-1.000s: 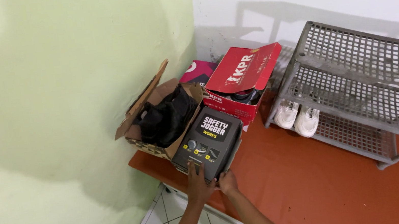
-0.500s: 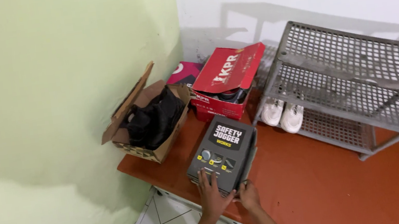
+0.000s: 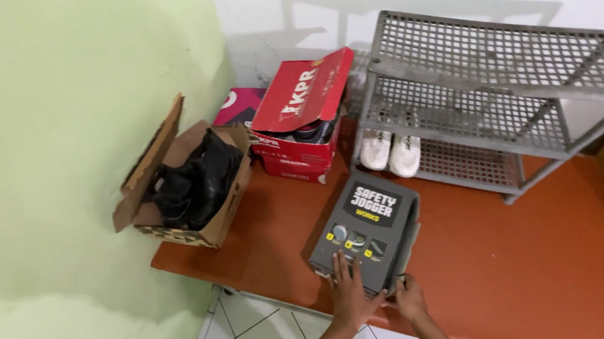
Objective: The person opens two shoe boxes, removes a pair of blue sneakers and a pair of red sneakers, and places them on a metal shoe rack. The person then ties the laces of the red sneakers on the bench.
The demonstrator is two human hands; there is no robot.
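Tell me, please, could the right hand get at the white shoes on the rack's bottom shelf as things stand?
Probably yes: the right hand rests at the dark shoebox, and the white shoes sit at the open front of the grey rack, with bare orange floor between, though the shoebox partly intervenes.

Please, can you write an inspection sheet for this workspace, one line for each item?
Surface: orange-red floor mat; white tiles at its near edge.
Job's things: dark grey shoebox, lid shut, lying on the mat.
Clutter: brown carton with black boots, open red shoebox, white sneakers on the grey rack.
Grippers: left hand flat on the lid; right hand at the near corner.
Cables: nothing seen.
Surroundings: green wall left, white wall behind.
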